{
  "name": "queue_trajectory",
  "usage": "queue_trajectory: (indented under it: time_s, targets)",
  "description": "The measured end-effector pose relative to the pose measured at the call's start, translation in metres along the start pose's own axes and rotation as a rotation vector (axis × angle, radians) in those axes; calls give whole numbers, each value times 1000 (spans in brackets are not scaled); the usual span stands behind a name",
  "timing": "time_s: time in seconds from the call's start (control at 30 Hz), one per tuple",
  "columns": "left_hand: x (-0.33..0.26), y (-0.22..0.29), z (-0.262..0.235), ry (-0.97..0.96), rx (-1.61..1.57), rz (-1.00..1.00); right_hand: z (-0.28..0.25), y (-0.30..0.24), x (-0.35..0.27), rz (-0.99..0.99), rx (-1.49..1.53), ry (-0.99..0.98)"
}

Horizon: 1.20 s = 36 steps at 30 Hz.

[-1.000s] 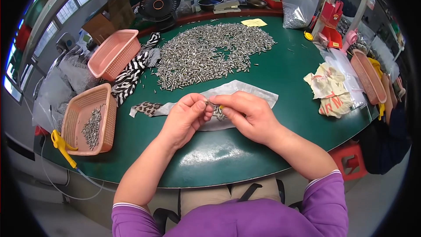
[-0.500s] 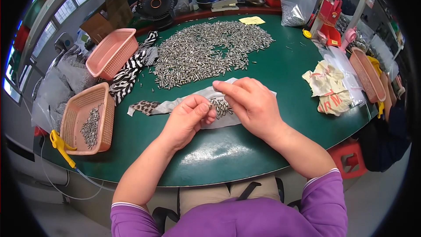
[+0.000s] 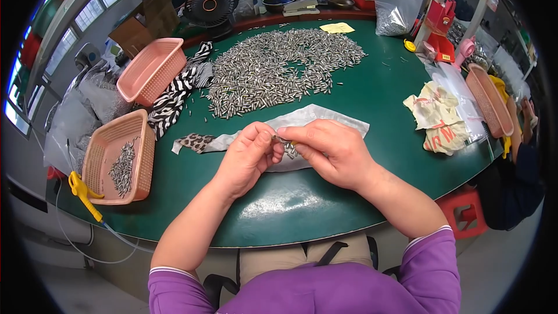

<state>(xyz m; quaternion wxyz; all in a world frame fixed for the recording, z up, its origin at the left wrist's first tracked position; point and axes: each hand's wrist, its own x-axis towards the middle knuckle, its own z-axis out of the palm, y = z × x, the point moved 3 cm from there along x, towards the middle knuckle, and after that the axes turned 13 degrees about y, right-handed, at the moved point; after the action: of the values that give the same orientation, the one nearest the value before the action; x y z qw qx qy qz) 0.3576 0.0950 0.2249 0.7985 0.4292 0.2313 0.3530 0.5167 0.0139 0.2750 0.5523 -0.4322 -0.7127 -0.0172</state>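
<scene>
My left hand [image 3: 249, 154] is closed, its thumb and fingers pinching a small silvery metal part [image 3: 281, 139]. My right hand [image 3: 337, 152] meets it from the other side; its forefinger and thumb are closed at the same part, and exactly what lies between them is partly hidden. Below the fingertips, a small heap of metal pins [image 3: 290, 152] rests on a grey cloth [image 3: 334, 117] with a leopard-print end. Beyond the hands, a large pile of similar pins [image 3: 250, 78] spreads over the green table [image 3: 372, 93].
At left stand a pink basket holding pins [image 3: 147, 157], another pink basket [image 3: 154, 70], a zebra-print cloth [image 3: 170, 102] and a yellow air gun [image 3: 84, 195]. A black fan [image 3: 210, 4] is behind. To the right lie a crumpled cream cloth [image 3: 439, 116] and a narrow basket [image 3: 488, 102].
My right hand's fingertips have come down and toward me, meeting the left fingertips. My left hand has risen slightly. The view has shifted a little.
</scene>
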Motion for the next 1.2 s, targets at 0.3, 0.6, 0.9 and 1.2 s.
queue_trajectory:
  time_s: [0.3,0.6,0.9,1.2]
  targets:
    - [0,0,-1,12,51,41,2,0,-1,23,-19,-34]
    - [2,-1,0,-29,44,37,-5,3,5,-92,-272,30]
    - [0,1,1,-4,36,44,2,2,-2,136,70,-27]
    - [2,0,3,59,90,46,2,2,-2,149,35,-42]
